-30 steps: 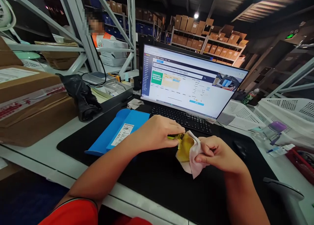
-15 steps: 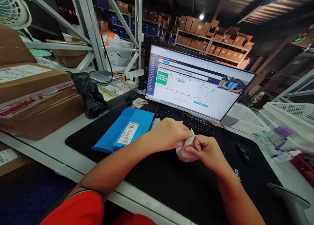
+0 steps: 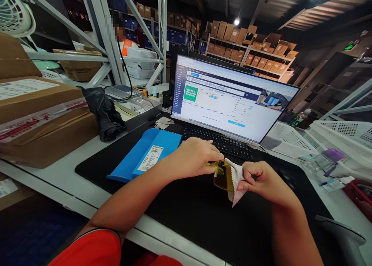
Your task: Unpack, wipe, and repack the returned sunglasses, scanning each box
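Note:
Pinched in my left hand (image 3: 200, 157) is a pair of tinted glasses (image 3: 221, 181), yellow-brown and see-through; part of the frame is hidden behind my fingers. My right hand (image 3: 258, 181) grips a pale cleaning cloth (image 3: 238, 181) with a zigzag edge. The cloth lies against the right side of the lens. Both hands are above the black desk mat (image 3: 203, 227), just in front of the keyboard (image 3: 229, 146). To the left of them lie a blue box (image 3: 168, 140) with a white label and a blue flap or sleeve (image 3: 130, 161).
A monitor (image 3: 217, 103) stands behind the keyboard. Cardboard boxes (image 3: 43, 130) and a black plastic bag (image 3: 104, 117) sit at the left. White baskets (image 3: 290, 138), a mouse (image 3: 287, 179) and a grey handheld device (image 3: 343, 231) are on the right. Another person (image 3: 126, 45) is in the background.
The cloth, bunched between both hands before, has opened out and moved right with my right hand. The tinted lens now shows between my hands. The view has shifted slightly.

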`<state>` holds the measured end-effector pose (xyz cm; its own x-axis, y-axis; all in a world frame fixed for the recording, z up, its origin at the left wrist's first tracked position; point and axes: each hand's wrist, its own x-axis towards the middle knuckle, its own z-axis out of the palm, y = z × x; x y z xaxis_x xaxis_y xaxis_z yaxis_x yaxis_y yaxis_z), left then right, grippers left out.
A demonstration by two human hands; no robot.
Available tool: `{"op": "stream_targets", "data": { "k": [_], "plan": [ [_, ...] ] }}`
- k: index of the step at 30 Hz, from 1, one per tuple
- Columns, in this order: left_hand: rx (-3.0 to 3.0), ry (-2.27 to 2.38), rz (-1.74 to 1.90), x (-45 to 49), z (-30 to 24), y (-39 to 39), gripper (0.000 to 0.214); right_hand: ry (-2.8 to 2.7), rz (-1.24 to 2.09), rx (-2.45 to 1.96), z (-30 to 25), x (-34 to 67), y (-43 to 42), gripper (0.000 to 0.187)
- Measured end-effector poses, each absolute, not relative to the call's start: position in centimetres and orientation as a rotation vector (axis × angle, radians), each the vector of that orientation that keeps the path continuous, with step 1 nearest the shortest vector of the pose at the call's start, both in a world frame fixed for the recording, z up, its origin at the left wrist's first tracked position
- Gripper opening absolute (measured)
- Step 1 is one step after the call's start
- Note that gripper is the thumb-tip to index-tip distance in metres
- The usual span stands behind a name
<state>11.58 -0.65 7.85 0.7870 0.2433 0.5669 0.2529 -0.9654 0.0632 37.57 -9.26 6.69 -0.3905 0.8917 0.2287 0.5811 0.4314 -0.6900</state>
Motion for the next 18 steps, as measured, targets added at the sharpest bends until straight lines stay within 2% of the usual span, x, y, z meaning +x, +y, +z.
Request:
{"op": "stream_targets", "data": {
  "k": [7,10,12,15,18],
  "plan": [
    [-2.938,-0.190,-0.713,12.8,7.3,-1.2,0.011,-2.079,0.383,-1.331,5.7,34.4,-9.5,0.047],
    [-2.833,-0.198,-0.784,13.8,6.4,-1.3,0.018,-1.912,0.236,-1.357,4.8,32.7,-9.1,0.041],
    [-2.728,-0.316,-0.941,14.0,6.2,-1.3,0.024,-1.760,0.235,-1.373,4.6,32.6,-8.9,0.041],
    [-2.600,-0.601,-1.155,13.6,6.6,-1.5,0.045,-1.482,0.340,-1.371,4.9,34.0,-8.6,0.045],
    [-2.569,-0.864,-1.199,13.2,7.1,-2.2,0.041,-1.290,0.413,-1.285,5.3,35.5,-8.3,0.047]
  ]
}}
